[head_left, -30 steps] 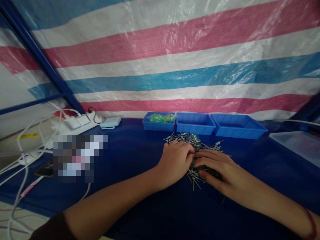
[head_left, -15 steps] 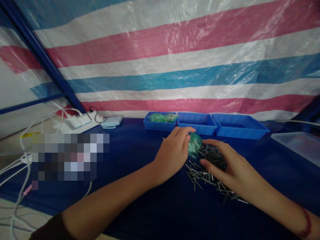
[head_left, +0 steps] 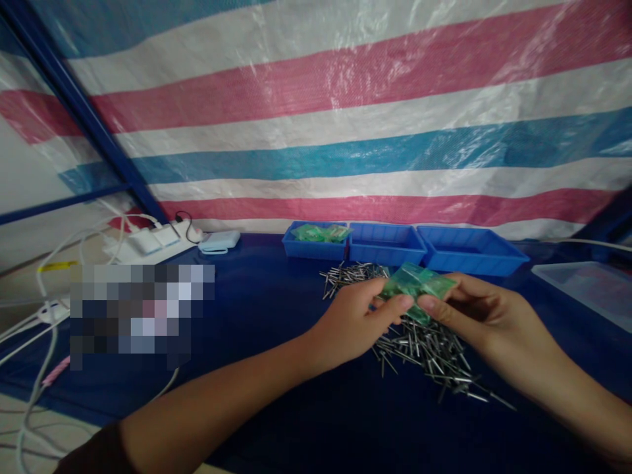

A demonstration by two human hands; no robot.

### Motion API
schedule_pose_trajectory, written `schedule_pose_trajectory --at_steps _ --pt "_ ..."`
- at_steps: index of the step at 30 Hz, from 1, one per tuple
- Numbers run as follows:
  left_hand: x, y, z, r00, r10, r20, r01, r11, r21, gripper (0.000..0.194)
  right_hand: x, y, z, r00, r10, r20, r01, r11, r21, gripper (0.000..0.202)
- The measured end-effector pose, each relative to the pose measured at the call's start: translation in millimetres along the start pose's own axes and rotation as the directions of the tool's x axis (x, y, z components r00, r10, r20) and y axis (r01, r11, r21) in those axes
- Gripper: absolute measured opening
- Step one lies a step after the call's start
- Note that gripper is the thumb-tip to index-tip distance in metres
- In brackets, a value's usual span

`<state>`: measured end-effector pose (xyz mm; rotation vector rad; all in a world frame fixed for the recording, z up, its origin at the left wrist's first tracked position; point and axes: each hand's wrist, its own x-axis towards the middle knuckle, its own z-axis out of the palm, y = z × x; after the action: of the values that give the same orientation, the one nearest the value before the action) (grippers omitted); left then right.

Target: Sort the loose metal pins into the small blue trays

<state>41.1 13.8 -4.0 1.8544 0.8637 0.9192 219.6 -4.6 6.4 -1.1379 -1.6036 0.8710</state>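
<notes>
A small green plastic bag (head_left: 413, 282) is held up between both hands, above a heap of metal rivets (head_left: 432, 352). My left hand (head_left: 358, 319) pinches its left side, thumb in front. On the bag's right side my right hand (head_left: 476, 313) grips it with thumb and fingers. What lies inside the bag is hard to make out. Another group of the thin metal pieces (head_left: 345, 275) lies behind my left hand. Several green bags (head_left: 318, 232) rest in the left blue bin (head_left: 316, 250).
Two more blue bins (head_left: 388, 253) (head_left: 474, 263) stand in a row behind the heap. A clear plastic lid or tray (head_left: 587, 289) is at the right. White cables, a power strip (head_left: 148, 240) and a light blue case (head_left: 220, 241) are at the left.
My right hand has come up from the metal pieces and taken hold of the bag. My left hand has turned, and the bag has moved right and now lies flatter between both hands.
</notes>
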Motion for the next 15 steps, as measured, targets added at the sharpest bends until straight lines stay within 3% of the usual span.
schedule_pose_trajectory --at_steps 6,8,10,12,15 --pt "0 1 1.3 1.0 0.019 -0.024 -0.02 0.999 -0.051 0.024 -2 3 6 0.994 -0.042 0.106 0.034 0.997 0.075 0.015" --pt "-1 1 2.1 1.0 0.008 -0.002 -0.008 0.998 -0.06 0.026 -4 7 4 0.995 -0.084 0.06 0.084 0.996 -0.002 0.013" --pt "-1 1 3.0 1.0 -0.025 0.01 0.026 0.992 -0.12 0.031 -5 10 -1 0.979 -0.204 -0.015 0.2 0.968 -0.149 0.007" --pt "1 1 3.3 0.997 -0.08 0.018 0.082 0.968 -0.237 0.048 -7 8 -8 0.913 -0.405 -0.054 0.367 0.872 -0.324 0.006" --pt "3 4 2.1 0.973 -0.174 0.152 0.223 0.878 -0.424 0.062 -8 0 -15 0.74 -0.671 0.032 0.59 0.626 -0.51 0.024"
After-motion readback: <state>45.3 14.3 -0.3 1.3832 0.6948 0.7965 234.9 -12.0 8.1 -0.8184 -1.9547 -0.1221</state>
